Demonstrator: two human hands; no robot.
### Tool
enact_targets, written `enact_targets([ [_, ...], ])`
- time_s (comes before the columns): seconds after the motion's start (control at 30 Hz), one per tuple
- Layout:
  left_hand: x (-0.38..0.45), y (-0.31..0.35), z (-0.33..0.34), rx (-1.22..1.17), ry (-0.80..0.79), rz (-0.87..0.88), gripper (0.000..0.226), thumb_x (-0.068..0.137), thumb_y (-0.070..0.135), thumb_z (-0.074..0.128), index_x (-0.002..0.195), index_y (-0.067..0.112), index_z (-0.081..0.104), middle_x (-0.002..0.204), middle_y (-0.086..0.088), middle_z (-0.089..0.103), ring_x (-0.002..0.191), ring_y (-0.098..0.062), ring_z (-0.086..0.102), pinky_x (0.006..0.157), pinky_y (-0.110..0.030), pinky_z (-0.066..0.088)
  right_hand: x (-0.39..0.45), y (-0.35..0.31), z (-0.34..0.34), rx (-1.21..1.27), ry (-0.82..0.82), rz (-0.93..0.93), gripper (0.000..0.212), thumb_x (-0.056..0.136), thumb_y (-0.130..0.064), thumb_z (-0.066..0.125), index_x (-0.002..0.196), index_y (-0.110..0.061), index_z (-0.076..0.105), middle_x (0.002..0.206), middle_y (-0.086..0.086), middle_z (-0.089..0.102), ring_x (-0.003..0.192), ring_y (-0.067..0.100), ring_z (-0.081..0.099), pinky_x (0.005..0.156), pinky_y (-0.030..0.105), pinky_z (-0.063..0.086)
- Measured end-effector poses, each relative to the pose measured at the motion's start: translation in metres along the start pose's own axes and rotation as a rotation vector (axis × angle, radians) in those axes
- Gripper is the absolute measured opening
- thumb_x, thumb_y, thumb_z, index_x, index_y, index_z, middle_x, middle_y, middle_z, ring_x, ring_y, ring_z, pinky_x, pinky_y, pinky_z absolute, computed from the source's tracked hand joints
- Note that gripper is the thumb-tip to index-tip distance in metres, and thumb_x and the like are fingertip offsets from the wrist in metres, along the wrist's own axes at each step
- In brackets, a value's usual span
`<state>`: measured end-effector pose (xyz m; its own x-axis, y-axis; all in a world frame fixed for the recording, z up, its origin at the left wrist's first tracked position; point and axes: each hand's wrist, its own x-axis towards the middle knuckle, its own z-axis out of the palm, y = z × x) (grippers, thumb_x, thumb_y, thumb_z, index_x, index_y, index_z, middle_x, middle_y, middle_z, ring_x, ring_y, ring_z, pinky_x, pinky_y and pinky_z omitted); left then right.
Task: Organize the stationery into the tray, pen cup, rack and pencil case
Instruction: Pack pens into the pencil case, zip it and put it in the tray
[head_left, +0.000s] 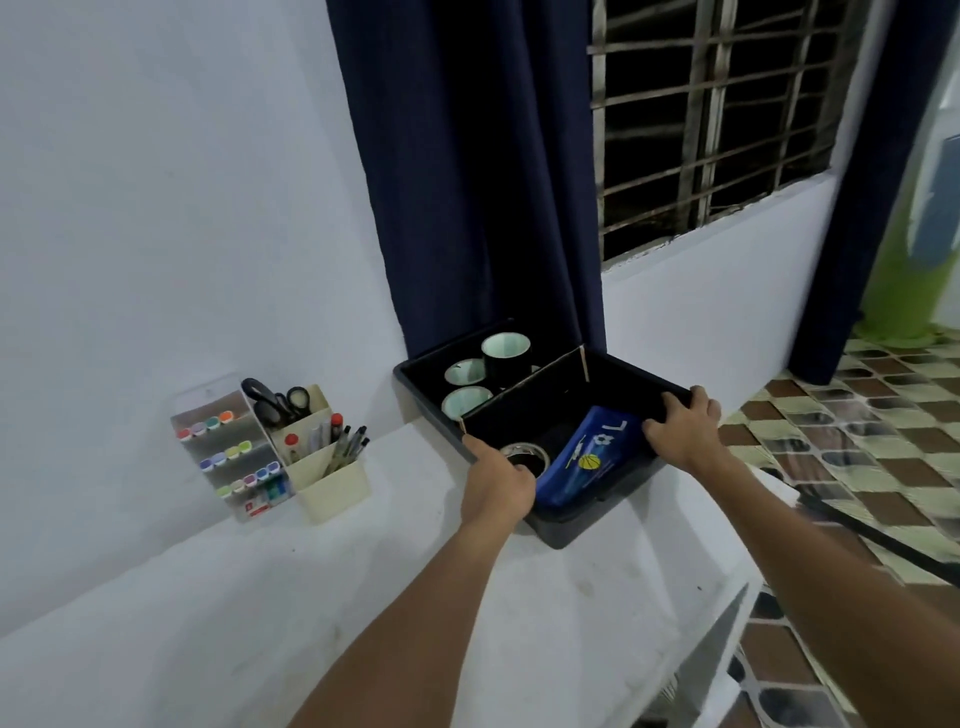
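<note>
Head view: at centre right the black tray (524, 410) sits at the table's (208, 597) far corner. The left hand (496, 480) and right hand (680, 428) curl fingers over opposite rims. The tray looks stiff and, holding cups (506, 345) and a pencil case (587, 457), moderately heavy; the rims suit gripping.

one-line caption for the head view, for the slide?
Both hands, left and right, grip the black tray holding the blue pencil case; marker rack stands left.
</note>
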<state>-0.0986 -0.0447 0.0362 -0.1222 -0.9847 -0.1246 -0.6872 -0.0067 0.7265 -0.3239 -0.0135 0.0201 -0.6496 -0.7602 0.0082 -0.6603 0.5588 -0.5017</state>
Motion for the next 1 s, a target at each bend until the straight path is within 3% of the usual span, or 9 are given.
enact_targets([
  [0.4,-0.004,-0.030,-0.021,0.003,0.029,-0.001,0.070,0.087,0.016,0.047,0.147,0.009,0.013,0.122,-0.017,0.058,0.103,-0.034,0.061,0.089,-0.044,0.053,-0.033,-0.019,0.013,-0.010,0.050,-0.102,0.053,0.096,-0.022,0.042,0.141,0.002,0.030,0.144,0.031,0.021,0.133,0.045,0.014,0.114,0.047,0.009],
  [0.6,-0.006,-0.046,-0.031,0.013,0.049,-0.021,0.072,0.083,0.019,0.050,0.146,0.012,0.015,0.116,-0.018,0.060,0.096,-0.038,0.064,0.082,-0.050,0.056,-0.041,-0.025,0.027,0.044,0.045,-0.117,0.054,0.093,-0.025,0.044,0.140,-0.002,0.034,0.144,0.036,0.015,0.131,0.049,0.014,0.115,0.050,0.010],
  [0.8,-0.008,-0.059,-0.039,-0.001,0.060,-0.024,0.068,0.084,0.021,0.053,0.144,0.015,0.020,0.117,-0.015,0.060,0.097,-0.036,0.064,0.082,-0.046,0.057,-0.050,-0.030,0.034,0.047,0.054,-0.144,0.053,0.093,-0.029,0.040,0.139,-0.003,0.037,0.145,0.035,0.015,0.132,0.048,0.014,0.114,0.051,0.011],
  [0.9,-0.012,-0.063,-0.043,-0.010,0.069,-0.012,0.051,0.085,0.018,0.054,0.130,0.014,0.031,0.107,-0.010,0.060,0.088,-0.031,0.065,0.069,-0.039,0.058,-0.055,-0.032,0.038,0.057,0.074,-0.147,0.059,0.087,-0.037,0.033,0.136,-0.004,0.041,0.143,0.036,0.017,0.129,0.050,0.017,0.113,0.051,0.013],
  [1.0,-0.013,-0.068,-0.048,0.003,0.068,-0.019,0.043,0.086,0.017,0.054,0.124,0.016,0.034,0.101,-0.008,0.060,0.078,-0.026,0.064,0.044,-0.025,0.044,-0.062,-0.036,0.041,0.045,0.083,-0.152,0.065,0.083,-0.040,0.030,0.135,-0.003,0.041,0.141,0.036,0.020,0.127,0.050,0.020,0.111,0.051,0.016],
])
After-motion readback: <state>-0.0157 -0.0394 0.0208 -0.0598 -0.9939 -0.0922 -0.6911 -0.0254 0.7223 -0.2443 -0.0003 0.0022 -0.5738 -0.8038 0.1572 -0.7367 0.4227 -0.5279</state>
